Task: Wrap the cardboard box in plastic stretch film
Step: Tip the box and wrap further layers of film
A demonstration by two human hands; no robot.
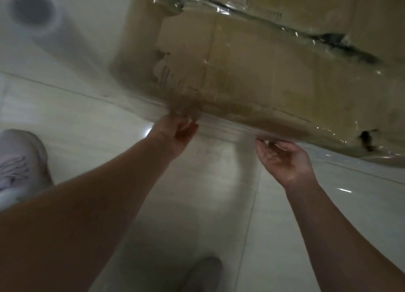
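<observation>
A large brown cardboard box [263, 72] fills the upper right of the view, with clear stretch film [219, 129] lying shiny and wrinkled over its top and near side. My left hand [175, 134] pinches the film at the box's lower near edge. My right hand [285, 160] is palm up just below that same edge farther right, fingers curled at the film; whether it grips the film is unclear. The roll of stretch film [41, 17] lies on the floor at the upper left, its hollow core facing me.
The floor is pale glossy tile [197, 204] with thin grout lines. My light shoe [19, 166] is at the left edge and another shoe [201, 274] at the bottom centre. The whole frame is motion-blurred.
</observation>
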